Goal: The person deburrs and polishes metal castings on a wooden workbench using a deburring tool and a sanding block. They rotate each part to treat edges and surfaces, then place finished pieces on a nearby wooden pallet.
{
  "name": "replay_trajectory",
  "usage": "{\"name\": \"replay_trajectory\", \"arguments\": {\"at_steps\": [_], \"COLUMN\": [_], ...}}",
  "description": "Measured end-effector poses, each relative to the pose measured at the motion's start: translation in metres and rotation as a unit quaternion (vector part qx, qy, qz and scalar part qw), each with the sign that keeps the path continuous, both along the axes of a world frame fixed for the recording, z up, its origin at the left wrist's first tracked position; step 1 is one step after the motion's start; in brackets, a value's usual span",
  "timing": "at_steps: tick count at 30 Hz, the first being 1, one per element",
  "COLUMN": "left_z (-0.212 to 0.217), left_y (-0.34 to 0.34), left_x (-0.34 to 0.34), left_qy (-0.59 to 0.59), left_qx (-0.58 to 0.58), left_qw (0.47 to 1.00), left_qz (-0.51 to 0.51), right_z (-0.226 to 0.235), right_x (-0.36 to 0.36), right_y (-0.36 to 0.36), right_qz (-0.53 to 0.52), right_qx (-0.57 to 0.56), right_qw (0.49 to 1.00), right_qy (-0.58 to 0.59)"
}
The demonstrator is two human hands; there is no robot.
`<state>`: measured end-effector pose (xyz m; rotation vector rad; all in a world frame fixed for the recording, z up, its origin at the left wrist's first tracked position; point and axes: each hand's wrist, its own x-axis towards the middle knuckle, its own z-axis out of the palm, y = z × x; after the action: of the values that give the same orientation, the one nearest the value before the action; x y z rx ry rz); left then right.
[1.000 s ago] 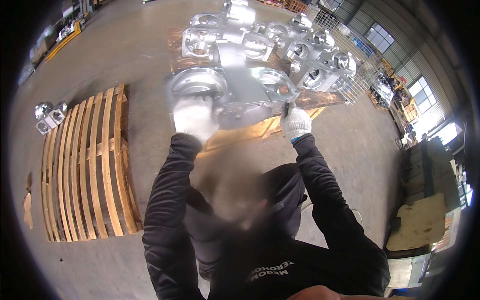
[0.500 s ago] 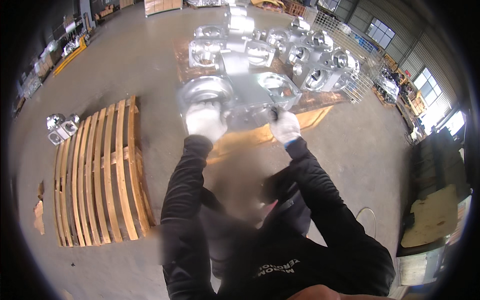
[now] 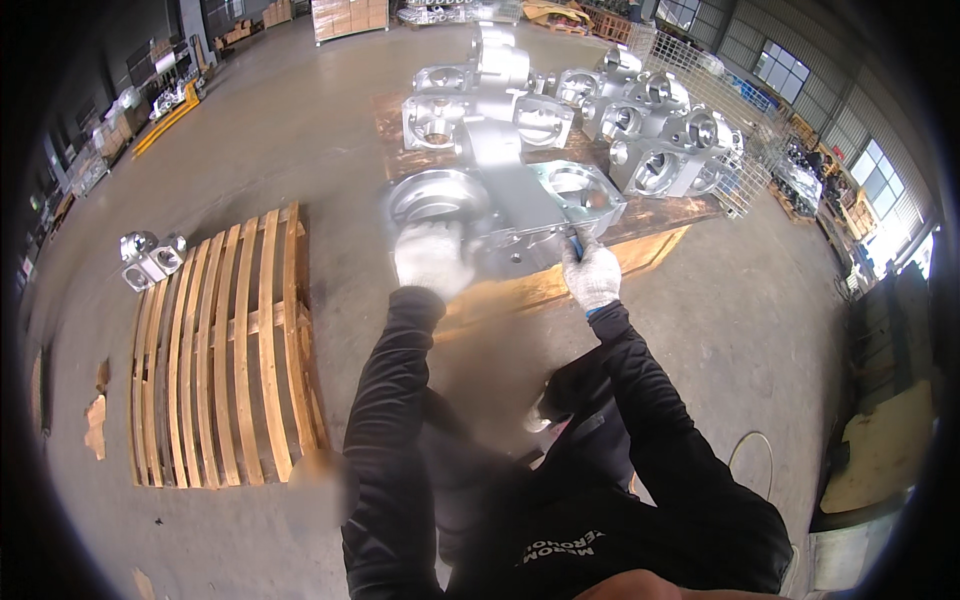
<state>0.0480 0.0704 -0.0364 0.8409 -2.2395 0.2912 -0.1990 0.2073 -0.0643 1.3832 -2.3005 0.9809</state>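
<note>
My left hand (image 3: 432, 262), in a white glove, is at the near left edge of a large silvery metal casting (image 3: 520, 200), beside its round opening. Its fingers look curled over the edge, though they are blurred. At the casting's near right edge, my right hand (image 3: 594, 274), also gloved in white, pinches a small dark tool with some blue on it (image 3: 574, 246). Its tip is close to or touching the metal; I cannot tell which. The casting lies on a wooden-topped stand (image 3: 640, 245), with a cylindrical neck pointing away from me.
More metal castings (image 3: 650, 130) crowd the stand's far side, near a wire mesh cage (image 3: 735, 180). On the floor to the left lies a slatted wooden pallet (image 3: 220, 350) with a small casting (image 3: 150, 260) at its far corner. A yellow pallet jack (image 3: 165, 120) stands farther off.
The whole scene has shifted slightly right and down in the view. Both hands remain at the casting's near edge, and the right hand's small tool shows more plainly now.
</note>
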Motion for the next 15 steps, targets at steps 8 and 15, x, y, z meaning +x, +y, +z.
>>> {"name": "replay_trajectory", "arguments": {"at_steps": [8,15], "left_z": [-0.003,-0.002], "left_y": [-0.001,0.0], "left_x": [-0.002,-0.002], "left_qy": [0.063,0.047], "left_qx": [-0.028,-0.003], "left_qw": [0.997,0.999], "left_qz": [-0.016,-0.016], "right_z": [-0.003,-0.003], "right_x": [0.017,0.032], "right_y": [-0.007,-0.014], "right_qz": [0.001,-0.058], "right_qx": [-0.063,-0.027], "right_qw": [0.997,0.997], "right_qy": [-0.037,0.048]}}
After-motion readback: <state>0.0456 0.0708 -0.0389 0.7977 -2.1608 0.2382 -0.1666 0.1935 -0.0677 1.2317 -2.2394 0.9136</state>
